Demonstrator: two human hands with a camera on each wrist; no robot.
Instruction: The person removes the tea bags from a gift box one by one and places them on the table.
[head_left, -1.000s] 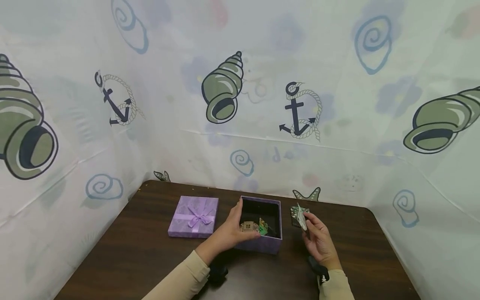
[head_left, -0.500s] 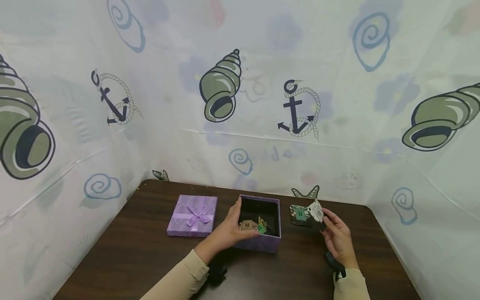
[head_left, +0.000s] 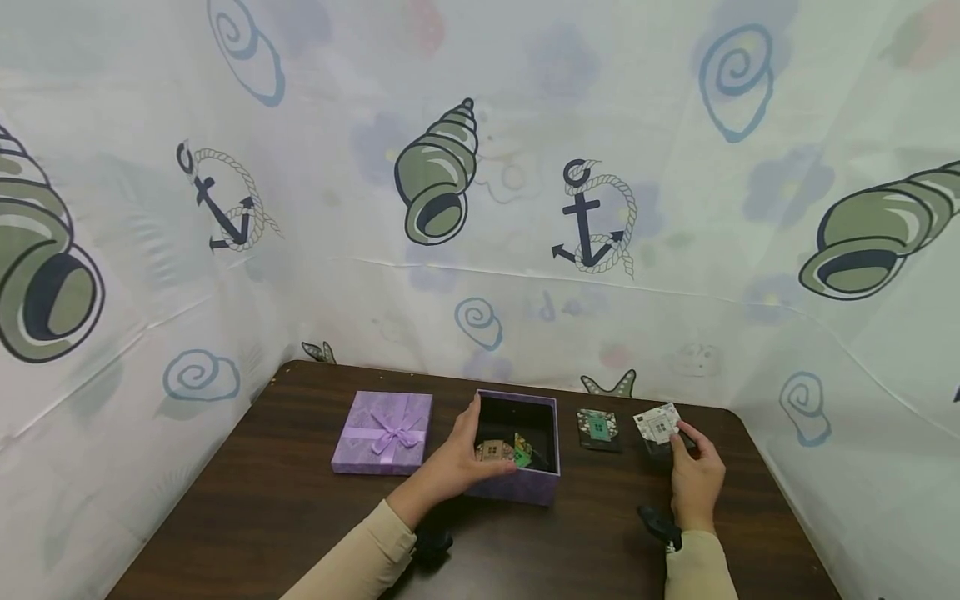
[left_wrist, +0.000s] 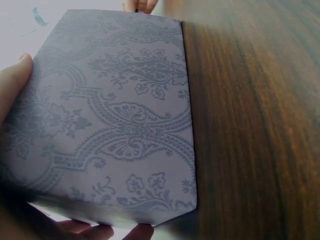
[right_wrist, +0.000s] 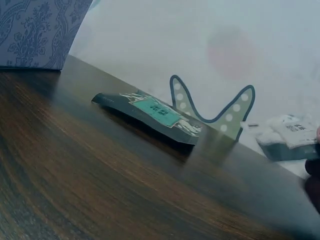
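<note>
My left hand point(head_left: 450, 462) grips the near left corner of an open purple gift box point(head_left: 517, 485), thumb over its front rim and fingers along its left side. The box's patterned wall point(left_wrist: 120, 110) fills much of the left wrist view. Inside lie a brown-labelled packet point(head_left: 492, 450) and a green-and-yellow one point(head_left: 522, 451), partly hidden by the thumb. At the right, my right hand point(head_left: 697, 475) pinches the right edge of a flat square packet point(head_left: 657, 423), white-patterned above and dark below. A green-labelled dark packet point(head_left: 598, 428) lies on the table between box and right hand.
The purple lid point(head_left: 384, 432) with its ribbon bow lies left of the box. All stands on a dark wooden table point(head_left: 300, 492). Printed cloth point(head_left: 337, 208) with shells and anchors hangs close behind the table's back edge.
My right hand has carried the white packet rightward, away from the green-labelled one, and tilted it from edge-on to nearly flat, face up. My left hand stays on the box.
</note>
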